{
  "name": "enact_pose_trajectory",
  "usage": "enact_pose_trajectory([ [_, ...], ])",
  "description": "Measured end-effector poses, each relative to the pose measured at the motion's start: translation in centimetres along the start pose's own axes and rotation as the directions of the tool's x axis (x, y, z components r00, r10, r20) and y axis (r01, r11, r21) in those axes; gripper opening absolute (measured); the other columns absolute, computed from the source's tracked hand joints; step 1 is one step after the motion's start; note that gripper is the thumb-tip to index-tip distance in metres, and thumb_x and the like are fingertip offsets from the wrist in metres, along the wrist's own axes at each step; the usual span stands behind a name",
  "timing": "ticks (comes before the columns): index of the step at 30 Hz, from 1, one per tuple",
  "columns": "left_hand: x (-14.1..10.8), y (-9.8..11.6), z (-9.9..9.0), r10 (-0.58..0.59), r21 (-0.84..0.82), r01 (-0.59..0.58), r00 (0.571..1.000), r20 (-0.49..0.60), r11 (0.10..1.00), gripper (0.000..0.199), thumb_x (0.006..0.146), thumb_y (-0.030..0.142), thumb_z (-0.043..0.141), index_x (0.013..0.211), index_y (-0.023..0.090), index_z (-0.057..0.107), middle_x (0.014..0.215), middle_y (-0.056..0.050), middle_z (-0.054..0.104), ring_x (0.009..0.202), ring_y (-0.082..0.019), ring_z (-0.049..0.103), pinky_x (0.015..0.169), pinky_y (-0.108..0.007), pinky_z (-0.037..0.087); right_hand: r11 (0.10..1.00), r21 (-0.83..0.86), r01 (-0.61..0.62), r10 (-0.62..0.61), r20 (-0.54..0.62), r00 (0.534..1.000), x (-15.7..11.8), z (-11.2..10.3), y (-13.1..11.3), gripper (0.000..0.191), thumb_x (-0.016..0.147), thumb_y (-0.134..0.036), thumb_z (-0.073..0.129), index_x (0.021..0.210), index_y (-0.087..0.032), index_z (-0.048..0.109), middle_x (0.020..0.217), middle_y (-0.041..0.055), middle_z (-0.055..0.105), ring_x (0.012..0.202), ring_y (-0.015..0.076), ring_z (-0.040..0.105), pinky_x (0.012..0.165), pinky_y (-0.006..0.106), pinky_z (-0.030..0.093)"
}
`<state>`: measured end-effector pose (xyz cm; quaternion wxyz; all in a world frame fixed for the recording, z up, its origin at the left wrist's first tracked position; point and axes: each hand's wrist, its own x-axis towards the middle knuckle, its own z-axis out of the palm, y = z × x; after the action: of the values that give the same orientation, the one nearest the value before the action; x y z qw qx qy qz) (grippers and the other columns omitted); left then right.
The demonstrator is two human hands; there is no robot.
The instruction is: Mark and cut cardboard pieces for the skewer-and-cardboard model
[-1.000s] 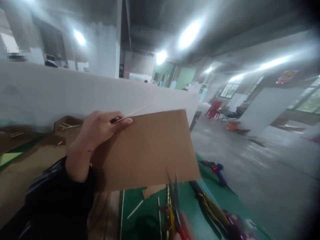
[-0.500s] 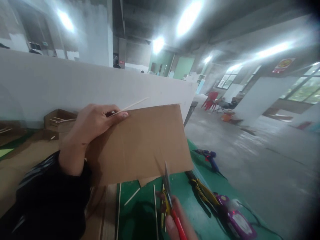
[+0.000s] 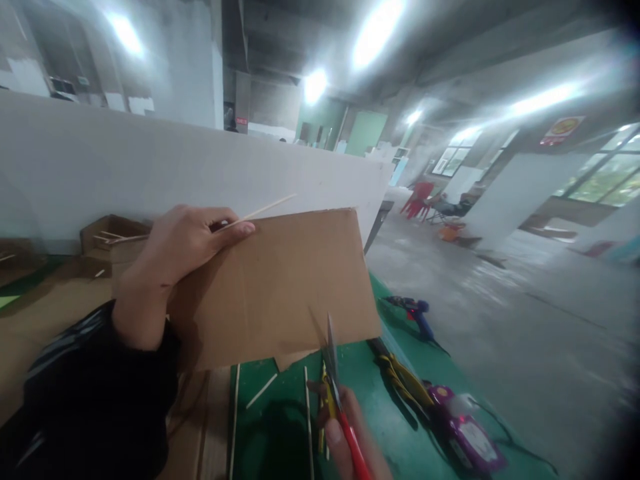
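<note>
One cardboard sheet (image 3: 295,280) takes up the middle of the head view, tilted above the green desk (image 3: 390,417), with its far edge running up to the right. The left hand (image 3: 187,243) holds it by the far edge at its left part, the fingers pinching sheet and thin stick (image 3: 273,203) together, the thumb on the near face; that stick juts out to the right past the far edge. On the near side, the right hand (image 3: 373,457) has its fingers wrapped around the red and yellow handles of the scissors (image 3: 334,373), whose blades look parted and point away toward the sheet's near edge. Whether they touch the cardboard or only pass in front of it, I cannot tell. For good handling, I judge the sheet wants a firm but unbending grip, since held at one corner it may swing or crease under pressure; bringing the near edge squarely between the blades, deep toward the pivot, should give better control than the tips. The left fingers sit safely well apart from the points. Short stick (image 3: 261,391) and pliers (image 3: 407,387) lie on the desk on either side of the scissors, so a low, careless sweep could catch them.
</note>
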<state>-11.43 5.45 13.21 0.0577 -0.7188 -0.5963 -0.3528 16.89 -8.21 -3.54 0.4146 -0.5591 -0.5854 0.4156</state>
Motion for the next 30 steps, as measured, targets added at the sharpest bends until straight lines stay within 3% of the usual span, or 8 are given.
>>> enact_pose_trajectory([
  [10,0.1,-0.1,0.2,-0.011,0.003,0.011,1.0,0.014,1.0,0.049,0.085,0.074,0.047,0.088,0.033,0.075,0.08,0.004,0.073,0.077,-0.019,0.063,0.064,-0.027,0.035,1.0,0.009,-0.013,0.013,-0.008,1.0,0.0,0.0,-0.1,0.066,0.083,-0.08,0.043,0.121,-0.028,0.057,0.08,0.0026,0.063,0.065,0.0228,0.054,0.066,0.035,0.048],
  [16,0.2,0.1,0.0,-0.007,0.014,0.007,1.0,0.028,1.0,0.048,0.085,0.074,0.047,0.089,0.035,0.075,0.079,0.005,0.073,0.075,-0.019,0.064,0.064,-0.027,0.035,1.0,0.018,0.018,-0.018,-0.005,1.0,0.1,0.2,0.0,0.07,0.083,-0.08,0.042,0.122,-0.023,0.056,0.08,0.004,0.061,0.066,0.0226,0.053,0.066,0.036,0.047],
  [30,0.2,0.1,0.1,-0.029,0.036,0.027,0.999,0.039,0.999,0.051,0.084,0.075,0.047,0.089,0.033,0.075,0.077,0.004,0.072,0.075,-0.019,0.063,0.062,-0.027,0.034,0.997,-0.045,0.057,-0.058,-0.027,0.998,0.5,0.6,1.0,0.064,0.086,-0.08,0.036,0.115,-0.026,0.056,0.063,-0.0004,0.053,0.052,0.0187,0.045,0.049,0.032,0.038],
])
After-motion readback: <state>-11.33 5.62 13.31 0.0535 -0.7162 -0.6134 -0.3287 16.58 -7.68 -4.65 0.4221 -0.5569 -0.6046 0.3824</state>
